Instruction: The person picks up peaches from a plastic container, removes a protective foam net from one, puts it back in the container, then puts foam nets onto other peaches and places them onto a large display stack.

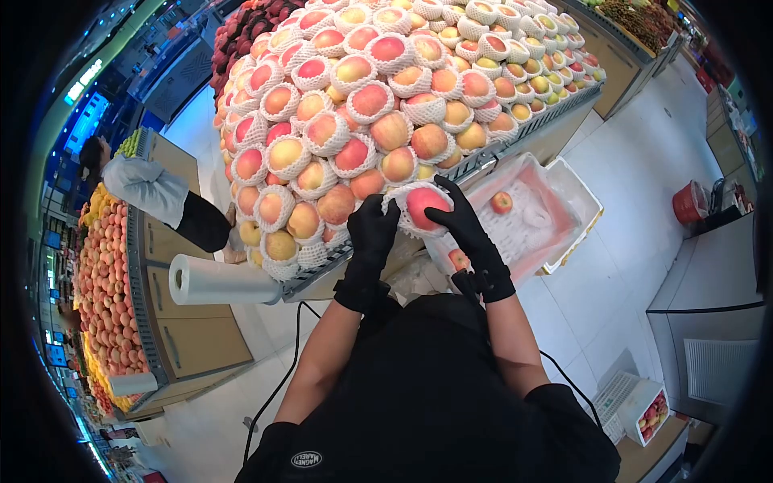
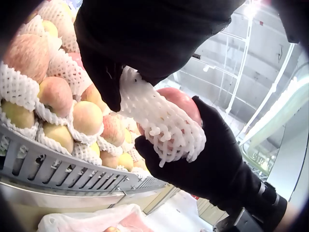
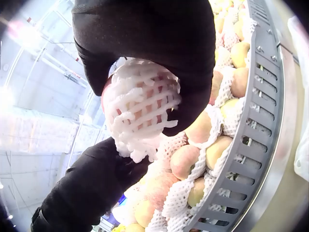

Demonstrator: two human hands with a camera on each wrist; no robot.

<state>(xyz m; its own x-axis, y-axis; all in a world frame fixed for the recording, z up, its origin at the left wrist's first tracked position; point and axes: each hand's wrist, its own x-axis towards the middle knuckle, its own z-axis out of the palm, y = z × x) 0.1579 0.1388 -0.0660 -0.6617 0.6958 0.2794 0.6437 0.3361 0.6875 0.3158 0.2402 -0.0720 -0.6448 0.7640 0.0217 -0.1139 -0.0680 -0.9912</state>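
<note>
In black gloves, both hands work on one red apple (image 1: 423, 206) in front of the fruit display. My right hand (image 1: 465, 229) grips the apple, thumb on the near side and fingers over the far side. A white foam net (image 2: 166, 123) wraps part of it, leaving red skin bare on the side facing the head camera. My left hand (image 1: 372, 233) pinches the gathered end of this net, as the left wrist view shows. Seen from the right wrist, the net's strands spread over the apple, and the left hand (image 3: 99, 176) is at its lower end.
Netted apples (image 1: 354, 105) are heaped behind a grey slotted rail (image 1: 515, 145). A plastic-lined box (image 1: 527, 229) with a couple of loose apples stands to the right, below the rail. A plastic bag roll (image 1: 225, 280) juts out at left. Another person (image 1: 153, 189) stands further left.
</note>
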